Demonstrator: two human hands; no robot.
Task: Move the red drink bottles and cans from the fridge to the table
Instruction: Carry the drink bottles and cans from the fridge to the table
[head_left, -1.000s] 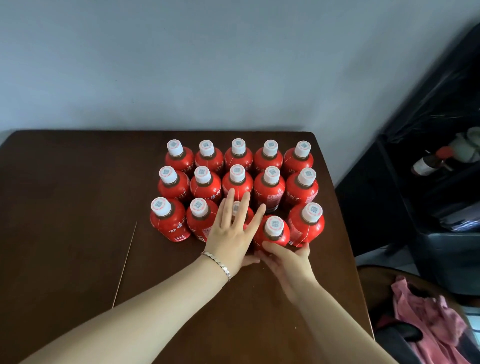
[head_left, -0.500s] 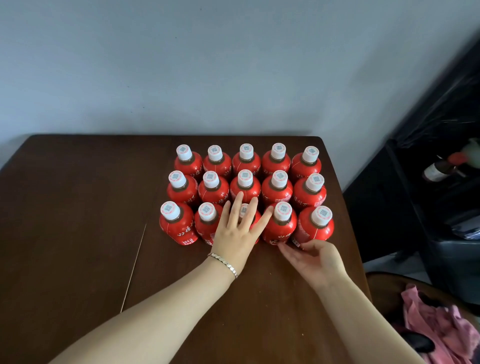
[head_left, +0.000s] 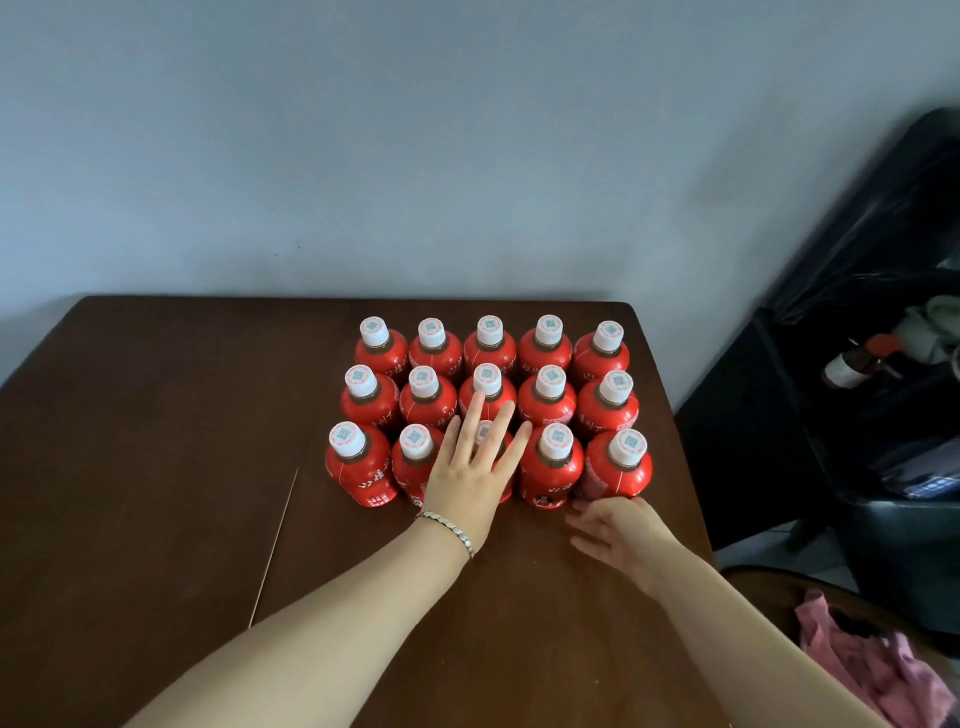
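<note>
Several red drink bottles (head_left: 549, 465) with white caps stand upright in three tight rows on the dark brown table (head_left: 156, 467). My left hand (head_left: 475, 470), with a bracelet on the wrist, lies flat with fingers spread against the middle bottle of the front row and hides most of it. My right hand (head_left: 618, 530) rests open on the table, its fingertips at the base of the front-right bottle (head_left: 621, 467). Neither hand holds a bottle.
The table's right edge runs close to the rightmost bottles. A thin seam (head_left: 275, 540) crosses the tabletop on the left. Dark shelving with a brown bottle (head_left: 857, 364) stands at the right. Pink cloth (head_left: 872, 660) lies on a chair at lower right.
My right hand let go of the fourth front-row bottle after pushing it into line, then slid right to the base of the front-right bottle. The left hand has stayed on the middle bottle.
</note>
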